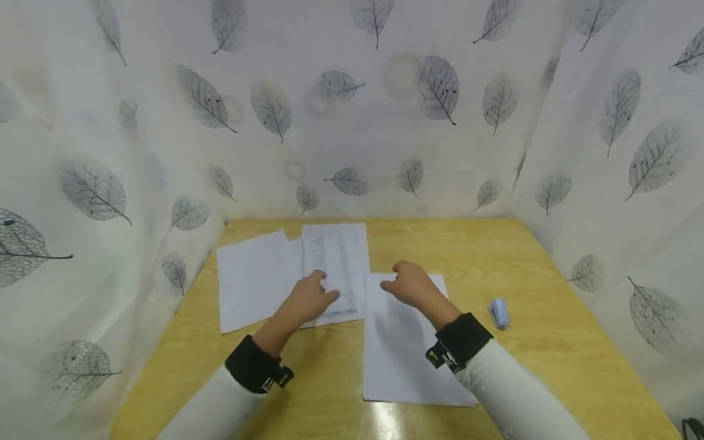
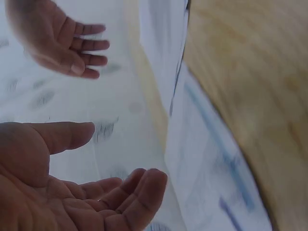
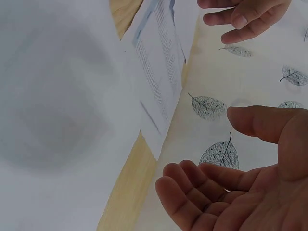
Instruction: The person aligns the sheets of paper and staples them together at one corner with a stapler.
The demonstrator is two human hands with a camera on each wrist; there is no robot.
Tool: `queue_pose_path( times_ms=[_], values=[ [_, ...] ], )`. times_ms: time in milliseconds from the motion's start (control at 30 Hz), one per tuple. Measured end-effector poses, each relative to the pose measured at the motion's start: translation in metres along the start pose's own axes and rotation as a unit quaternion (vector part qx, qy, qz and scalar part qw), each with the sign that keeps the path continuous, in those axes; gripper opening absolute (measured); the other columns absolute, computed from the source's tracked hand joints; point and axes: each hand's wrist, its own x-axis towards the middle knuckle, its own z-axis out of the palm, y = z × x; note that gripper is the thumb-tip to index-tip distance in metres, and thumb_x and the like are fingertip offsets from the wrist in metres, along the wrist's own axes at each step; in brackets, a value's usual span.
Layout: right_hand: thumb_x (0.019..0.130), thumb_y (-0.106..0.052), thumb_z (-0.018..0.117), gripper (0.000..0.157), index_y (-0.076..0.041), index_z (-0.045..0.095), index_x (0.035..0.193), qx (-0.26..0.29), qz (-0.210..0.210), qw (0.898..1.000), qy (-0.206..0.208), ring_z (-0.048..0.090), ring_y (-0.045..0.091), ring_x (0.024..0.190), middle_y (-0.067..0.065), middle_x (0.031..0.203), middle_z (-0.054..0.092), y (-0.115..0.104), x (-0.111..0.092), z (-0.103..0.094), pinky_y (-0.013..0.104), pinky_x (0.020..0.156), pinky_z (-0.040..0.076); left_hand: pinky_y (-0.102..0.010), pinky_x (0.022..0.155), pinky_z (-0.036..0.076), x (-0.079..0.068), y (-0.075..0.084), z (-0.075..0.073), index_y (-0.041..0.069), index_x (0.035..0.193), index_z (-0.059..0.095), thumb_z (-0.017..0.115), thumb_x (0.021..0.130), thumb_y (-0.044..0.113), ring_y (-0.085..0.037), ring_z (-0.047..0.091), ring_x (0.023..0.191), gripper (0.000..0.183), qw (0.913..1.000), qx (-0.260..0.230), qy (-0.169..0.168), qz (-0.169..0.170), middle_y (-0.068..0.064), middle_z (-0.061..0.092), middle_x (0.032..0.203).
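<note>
My left hand [image 1: 311, 297] hovers over a printed sheet [image 1: 343, 269] at the left middle of the table, its fingers loosely bent and holding nothing. In the left wrist view that hand [image 2: 91, 192] shows palm and thumb apart from the fingers. Above the top of a white paper stack [image 1: 407, 348] is my right hand [image 1: 412, 284], also holding nothing. The right wrist view shows its relaxed fingers [image 3: 192, 197] with a gap to the thumb. The stack lies in front, with its near edge towards me.
Blank white paper [image 1: 253, 281] lies left of the printed sheet, and another sheet [image 1: 341, 231] shows behind it. A small blue stapler [image 1: 499, 313] sits right of the stack on the yellow wooden table [image 1: 555, 366]. Leaf-patterned curtains [image 1: 330, 140] enclose the back and sides.
</note>
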Motion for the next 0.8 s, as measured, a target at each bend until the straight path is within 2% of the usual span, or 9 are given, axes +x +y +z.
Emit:
queue_pose_path(
  times_ms=[167, 333, 400, 500, 600, 700, 800],
  values=[
    [0.095, -0.031, 0.070, 0.057, 0.007, 0.058, 0.135, 0.037, -0.023, 0.999, -0.011, 0.064, 0.037, 0.120, 0.023, 0.132, 0.065, -0.031, 0.012, 0.012, 0.050, 0.097, 0.055, -0.057, 0.106, 0.046, 0.006, -0.027, -0.032, -0.007, 0.152, 0.034, 0.061, 0.100, 0.037, -0.045, 0.055, 0.130, 0.073, 0.9984, 0.007, 0.035, -0.045, -0.032, 0.055, 0.140],
    [0.094, -0.030, 0.071, 0.053, 0.005, 0.061, 0.133, 0.077, -0.035, 0.996, -0.023, 0.063, 0.035, 0.119, 0.020, 0.133, 0.064, -0.060, 0.021, 0.035, 0.048, 0.097, 0.055, -0.062, 0.111, 0.039, 0.007, -0.066, -0.057, -0.014, 0.152, 0.027, 0.056, 0.102, 0.038, -0.054, 0.041, 0.138, 0.077, 0.9945, 0.017, 0.053, -0.089, -0.040, 0.038, 0.150],
    [0.094, -0.030, 0.072, 0.051, 0.003, 0.061, 0.132, 0.099, -0.026, 0.994, -0.032, 0.063, 0.034, 0.118, 0.020, 0.133, 0.063, -0.069, 0.025, 0.048, 0.047, 0.097, 0.054, -0.063, 0.110, 0.039, 0.007, -0.084, -0.065, -0.016, 0.150, 0.027, 0.055, 0.101, 0.039, -0.057, 0.040, 0.136, 0.079, 0.9919, 0.028, 0.056, -0.111, -0.042, 0.037, 0.149],
    [0.093, -0.029, 0.073, 0.050, 0.002, 0.062, 0.131, 0.150, 0.001, 0.987, -0.054, 0.066, 0.033, 0.110, 0.018, 0.132, 0.063, -0.081, 0.034, 0.069, 0.046, 0.093, 0.056, -0.066, 0.110, 0.036, 0.005, -0.107, -0.074, -0.020, 0.148, 0.025, 0.055, 0.100, 0.040, -0.061, 0.038, 0.134, 0.082, 0.9848, 0.048, 0.058, -0.156, -0.045, 0.037, 0.145],
    [0.093, -0.028, 0.075, 0.048, 0.000, 0.063, 0.131, 0.206, 0.028, 0.975, -0.074, 0.070, 0.031, 0.102, 0.016, 0.130, 0.063, -0.089, 0.043, 0.089, 0.044, 0.088, 0.058, -0.067, 0.110, 0.033, 0.004, -0.123, -0.079, -0.022, 0.146, 0.023, 0.055, 0.100, 0.040, -0.063, 0.037, 0.132, 0.084, 0.9736, 0.067, 0.061, -0.210, -0.049, 0.037, 0.140],
    [0.093, -0.028, 0.074, 0.048, -0.003, 0.062, 0.132, 0.250, 0.050, 0.963, -0.083, 0.070, 0.029, 0.100, 0.014, 0.131, 0.063, -0.094, 0.050, 0.105, 0.043, 0.090, 0.057, -0.066, 0.110, 0.032, 0.003, -0.132, -0.082, -0.023, 0.146, 0.019, 0.055, 0.100, 0.039, -0.063, 0.035, 0.131, 0.086, 0.9633, 0.071, 0.057, -0.253, -0.051, 0.035, 0.138],
    [0.094, -0.027, 0.074, 0.050, -0.005, 0.060, 0.136, 0.292, 0.060, 0.951, -0.080, 0.070, 0.028, 0.104, 0.015, 0.136, 0.061, -0.097, 0.053, 0.117, 0.043, 0.096, 0.055, -0.066, 0.112, 0.030, 0.003, -0.136, -0.084, -0.024, 0.146, 0.017, 0.055, 0.100, 0.039, -0.063, 0.034, 0.132, 0.086, 0.9570, 0.065, 0.056, -0.277, -0.051, 0.034, 0.137]
  ],
)
